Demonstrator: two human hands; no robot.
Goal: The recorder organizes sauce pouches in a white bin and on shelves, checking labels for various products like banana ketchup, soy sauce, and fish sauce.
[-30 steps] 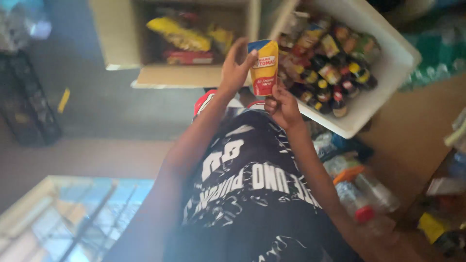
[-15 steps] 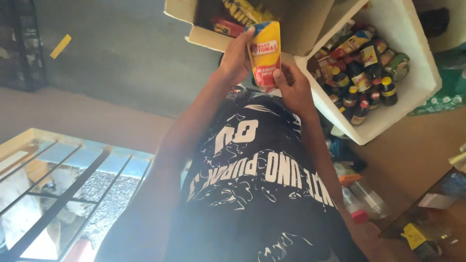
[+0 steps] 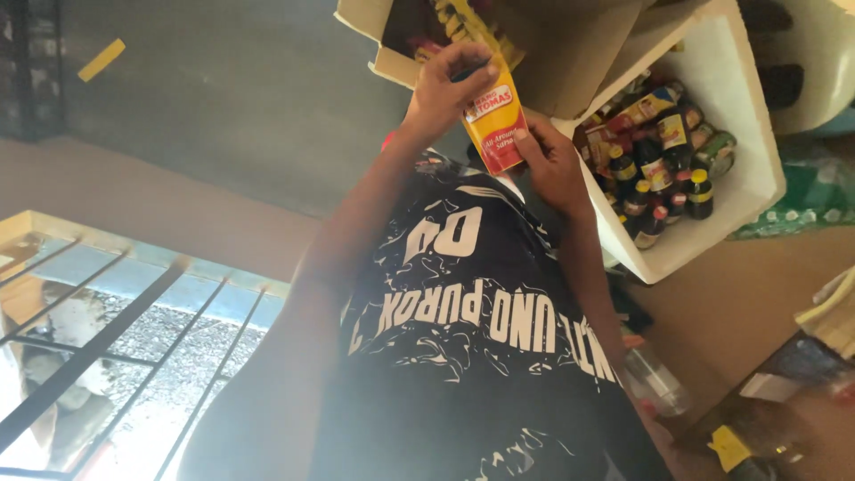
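Sauce pouch (image 3: 495, 125), yellow and red, was pinched between both hands. Left hand (image 3: 443, 89) fingers curled around its top; right hand (image 3: 554, 165) fingers gripped its lower edge beside a white bin (image 3: 744, 178) of bottles.

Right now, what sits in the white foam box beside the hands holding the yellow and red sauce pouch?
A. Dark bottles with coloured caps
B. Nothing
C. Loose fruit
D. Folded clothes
A: the white foam box holds dark bottles with coloured caps, packed close together.

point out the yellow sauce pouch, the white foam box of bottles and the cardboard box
yellow sauce pouch (image 3: 495, 125), head view, middle of its front
white foam box (image 3: 744, 142), head view, bare right wall
cardboard box (image 3: 570, 67), head view, its brown flap
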